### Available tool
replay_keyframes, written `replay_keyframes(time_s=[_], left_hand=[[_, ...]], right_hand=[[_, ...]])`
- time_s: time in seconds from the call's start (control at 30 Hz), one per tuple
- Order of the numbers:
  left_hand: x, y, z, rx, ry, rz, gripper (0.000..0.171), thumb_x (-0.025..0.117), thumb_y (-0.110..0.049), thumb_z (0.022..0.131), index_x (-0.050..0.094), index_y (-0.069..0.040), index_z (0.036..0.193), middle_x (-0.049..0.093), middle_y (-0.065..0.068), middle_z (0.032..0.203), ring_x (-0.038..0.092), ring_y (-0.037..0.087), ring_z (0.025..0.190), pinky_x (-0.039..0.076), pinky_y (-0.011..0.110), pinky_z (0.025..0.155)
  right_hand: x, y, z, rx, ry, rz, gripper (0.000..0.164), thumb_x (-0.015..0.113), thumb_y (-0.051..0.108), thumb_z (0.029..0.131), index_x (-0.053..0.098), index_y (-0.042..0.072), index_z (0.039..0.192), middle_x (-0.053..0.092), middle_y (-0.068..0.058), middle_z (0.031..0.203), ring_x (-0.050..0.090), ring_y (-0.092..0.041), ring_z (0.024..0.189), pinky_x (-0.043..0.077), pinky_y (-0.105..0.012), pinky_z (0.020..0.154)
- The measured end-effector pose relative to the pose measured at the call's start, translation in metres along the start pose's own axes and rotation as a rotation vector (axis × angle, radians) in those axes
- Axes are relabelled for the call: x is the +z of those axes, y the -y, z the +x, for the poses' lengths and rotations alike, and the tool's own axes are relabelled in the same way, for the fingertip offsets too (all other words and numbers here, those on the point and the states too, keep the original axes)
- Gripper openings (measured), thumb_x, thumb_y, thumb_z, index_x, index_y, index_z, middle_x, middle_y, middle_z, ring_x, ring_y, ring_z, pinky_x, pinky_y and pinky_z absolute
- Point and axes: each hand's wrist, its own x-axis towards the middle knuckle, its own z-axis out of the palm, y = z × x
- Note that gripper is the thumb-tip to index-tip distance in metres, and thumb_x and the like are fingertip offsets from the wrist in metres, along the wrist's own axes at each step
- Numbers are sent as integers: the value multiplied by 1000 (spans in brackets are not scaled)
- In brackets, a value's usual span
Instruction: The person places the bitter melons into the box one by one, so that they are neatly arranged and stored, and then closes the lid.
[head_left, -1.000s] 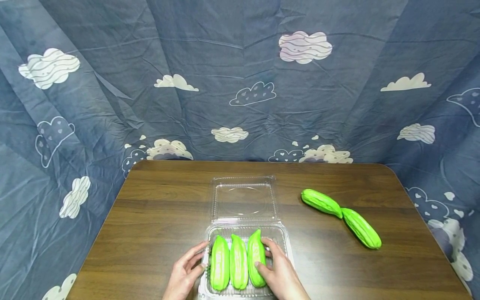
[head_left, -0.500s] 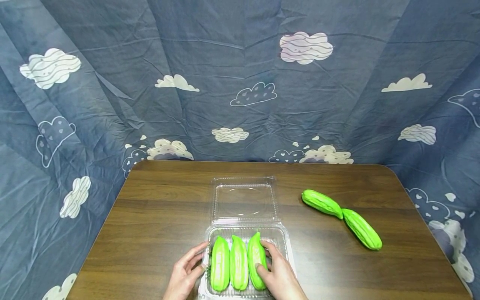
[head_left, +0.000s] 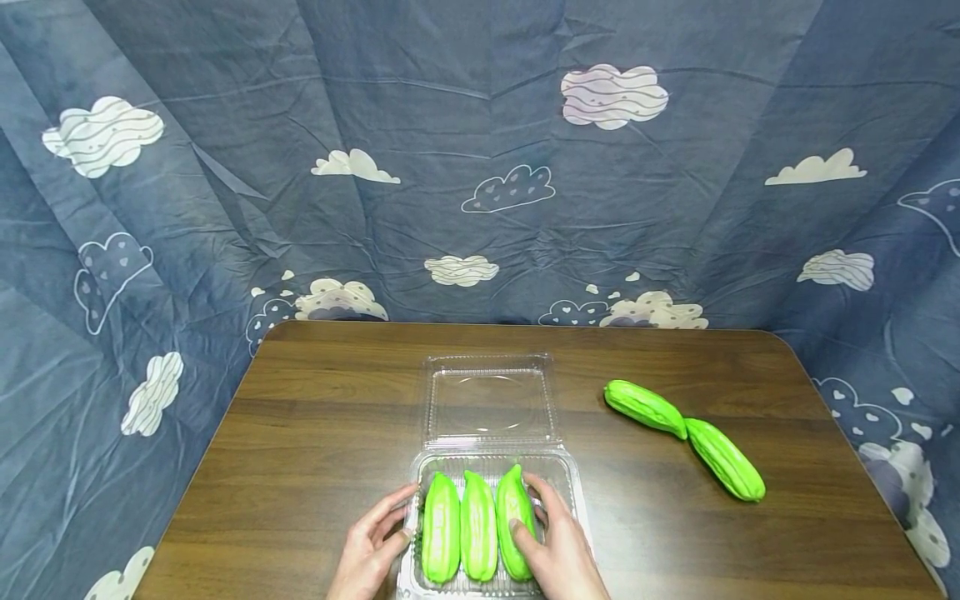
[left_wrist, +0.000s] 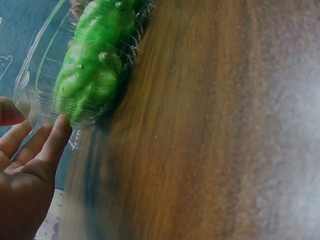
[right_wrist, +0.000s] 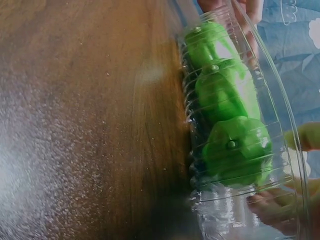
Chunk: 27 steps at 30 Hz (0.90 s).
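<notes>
A clear plastic clamshell container [head_left: 580, 493] sits at the table's near edge, its lid [head_left: 431, 404] laid back flat. Inside, three bright green bitter melons lie side by side: a left one [head_left: 441, 533], a middle one [head_left: 477, 525] and a right one [head_left: 513, 496]. My left hand [head_left: 366, 546] holds the container's left side, thumb at the rim and fingers along the outer wall [left_wrist: 45, 107]. With my right hand [head_left: 564, 542] I grip the right bitter melon, thumb on top and fingers at its right side, within the container. Through the wall, the melons' knobbed near ends [right_wrist: 231, 144] show.
Two more bitter melons lie end to end on the right of the table, a far one [head_left: 643, 405] and a nearer one [head_left: 724, 460]. The brown wooden table [head_left: 315, 417] backs onto a blue cloud-print curtain [head_left: 420, 217].
The right bitter melon has shifted slightly toward me in the container, and my right hand has moved a little with it. My left hand stays at the container's left side.
</notes>
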Motion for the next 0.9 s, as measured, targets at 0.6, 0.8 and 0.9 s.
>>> replay_keyframes(time_s=[0.6,0.8,0.9], left_hand=[[-1,0,0,11,19,3,52,56,17,80,56,7,132,49,26,139,60,21,115,51,27,92],[-2,1,0,15,26,2,53,56,18,80,55,8,132,48,28,139,60,20,114,51,27,92],[-3,2,0,31,38,1,53,56,18,79,53,10,132,47,30,139,60,19,114,51,28,92]], right_hand=[[-20,-22,10,-446,-253,25,66,79,-10,73,55,1,133,57,-14,130,57,-12,114,46,-19,96],[-42,-30,15,-394,-259,-32,61,77,-3,80,54,6,136,56,-8,133,57,-18,112,41,-17,99],[-51,-39,19,-394,-288,-31,61,76,-6,80,55,4,135,57,-10,132,56,-19,113,41,-18,98]])
